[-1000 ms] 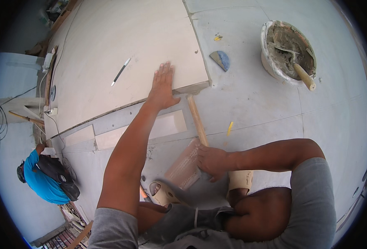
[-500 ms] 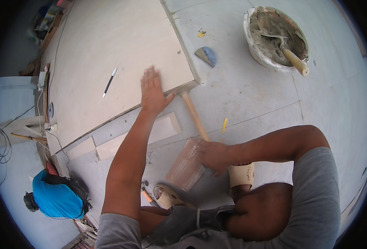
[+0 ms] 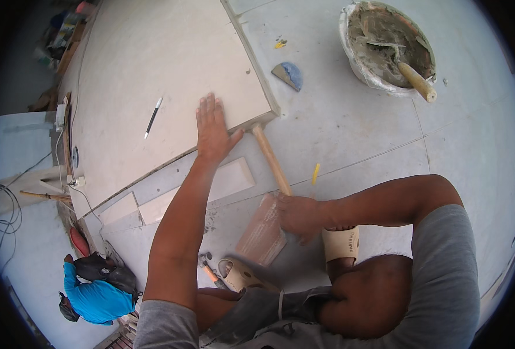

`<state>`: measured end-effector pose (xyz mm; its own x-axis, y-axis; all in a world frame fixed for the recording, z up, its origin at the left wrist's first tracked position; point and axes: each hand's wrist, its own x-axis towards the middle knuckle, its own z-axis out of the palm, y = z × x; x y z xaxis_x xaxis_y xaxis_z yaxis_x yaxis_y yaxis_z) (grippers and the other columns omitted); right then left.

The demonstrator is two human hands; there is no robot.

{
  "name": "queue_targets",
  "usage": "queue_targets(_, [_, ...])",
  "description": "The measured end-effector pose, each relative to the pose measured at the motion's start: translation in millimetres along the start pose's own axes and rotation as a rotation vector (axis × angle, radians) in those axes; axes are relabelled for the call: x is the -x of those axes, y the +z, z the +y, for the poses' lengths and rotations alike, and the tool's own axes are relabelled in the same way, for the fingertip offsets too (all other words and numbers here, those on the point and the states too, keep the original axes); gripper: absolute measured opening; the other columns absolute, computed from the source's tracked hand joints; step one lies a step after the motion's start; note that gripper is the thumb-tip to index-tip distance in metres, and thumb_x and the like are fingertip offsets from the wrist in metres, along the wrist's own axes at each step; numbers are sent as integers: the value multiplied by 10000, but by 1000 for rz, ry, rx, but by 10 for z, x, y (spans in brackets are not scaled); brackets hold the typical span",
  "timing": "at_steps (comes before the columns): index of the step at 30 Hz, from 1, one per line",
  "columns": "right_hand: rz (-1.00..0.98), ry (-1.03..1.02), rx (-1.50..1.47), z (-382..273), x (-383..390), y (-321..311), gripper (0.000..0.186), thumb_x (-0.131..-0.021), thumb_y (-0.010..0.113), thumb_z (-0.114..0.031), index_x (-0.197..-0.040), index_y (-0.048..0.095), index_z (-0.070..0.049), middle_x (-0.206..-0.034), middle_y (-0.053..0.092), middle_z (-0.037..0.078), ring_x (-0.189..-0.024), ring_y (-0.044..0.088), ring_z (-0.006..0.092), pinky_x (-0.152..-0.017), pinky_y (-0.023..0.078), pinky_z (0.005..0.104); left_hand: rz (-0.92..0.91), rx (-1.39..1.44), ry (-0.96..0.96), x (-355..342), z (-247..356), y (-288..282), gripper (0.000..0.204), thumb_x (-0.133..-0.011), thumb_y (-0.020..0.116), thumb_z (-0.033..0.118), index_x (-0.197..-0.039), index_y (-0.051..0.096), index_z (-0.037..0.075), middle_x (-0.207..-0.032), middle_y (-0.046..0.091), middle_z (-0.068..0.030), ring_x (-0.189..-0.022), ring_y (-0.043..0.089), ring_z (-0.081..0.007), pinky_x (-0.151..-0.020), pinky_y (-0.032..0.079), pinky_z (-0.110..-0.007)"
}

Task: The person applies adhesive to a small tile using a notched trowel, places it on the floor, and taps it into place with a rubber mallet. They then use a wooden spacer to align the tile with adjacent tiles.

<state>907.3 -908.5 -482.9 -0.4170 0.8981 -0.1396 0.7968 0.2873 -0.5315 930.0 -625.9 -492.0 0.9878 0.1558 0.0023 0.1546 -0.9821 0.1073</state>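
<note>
My left hand [image 3: 212, 134] lies flat on the large beige tile surface [image 3: 170, 64], fingers together and stretched out, thumb near its front edge. My right hand [image 3: 299, 215] is wrapped around the lower end of a wooden handle [image 3: 272, 160]. The handle's far end meets the raised edge of the surface near its corner; I cannot make out a tool head there. Beside my right hand a reddish tile piece [image 3: 260, 235] with a pale, ridged face lies on the floor. Left of my left hand rests a black and white pen [image 3: 153, 118].
A bucket of grey mortar [image 3: 350, 61] holds a wooden-handled trowel [image 3: 416, 81]. Nearby lies a blue and grey half-disc [image 3: 289, 75]. Beige tile strips [image 3: 231, 179], a yellow strip [image 3: 315, 173] and an orange-handled tool [image 3: 214, 274] lie around my feet. A person in blue [image 3: 100, 301] crouches at left.
Both my hands stay almost in place, the left flat on the tile and the right on the handle. The person in blue has shifted lower and rightward, an arm now raised.
</note>
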Motion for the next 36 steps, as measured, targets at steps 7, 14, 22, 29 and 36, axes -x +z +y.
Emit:
queue_targets(7, [-1, -5, -29, -5, 49, -93, 629, -630, 788, -485, -984, 701, 28, -1030, 670, 182, -1136, 547, 347, -1122, 304, 455, -25, -1, -8, -33, 54, -108, 993, -794, 764, 367, -1499, 222, -75, -1598, 156, -247, -1491, 107, -421, -1210, 123, -524])
queue_targets(14, [18, 398, -82, -380, 613, -188, 748, -690, 760, -571, -1038, 637, 80, -1034, 646, 228, -1113, 551, 366, -1167, 264, 476, 79, -29, 143, 489, 168, -326, 747, -827, 723, 343, -1359, 416, -82, -1485, 344, -243, -1409, 307, -397, -1165, 265, -462])
queue_targets(22, [328, 1235, -19, -89, 1316, 82, 742, -682, 779, -560, -964, 619, 107, -962, 643, 263, -1040, 568, 410, -1097, 346, 484, -725, -21, -205, 2261, 987, -68, 965, -759, 729, 586, -1360, 370, -78, -1301, 439, -194, -1178, 443, -307, -944, 386, -437])
queue_targets(29, [472, 1317, 25, 117, 1443, 250, 662, -690, 788, -533, -874, 610, 77, -922, 646, 260, -962, 574, 410, -957, 425, 469, -734, 147, -455, 2482, 1132, 233, 1198, -668, 786, 656, -1450, 260, -84, -1360, 369, -208, -1252, 388, -346, -1045, 364, -470])
queue_targets(36, [450, 1315, -63, 221, 1493, 231, 688, -711, 757, -571, -842, 612, 88, -876, 643, 280, -897, 587, 422, -924, 441, 483, -751, 485, -489, 2475, 967, 84, 814, -734, 823, 437, -1296, 509, -62, -1032, 645, -222, -972, 639, -342, -862, 501, -425])
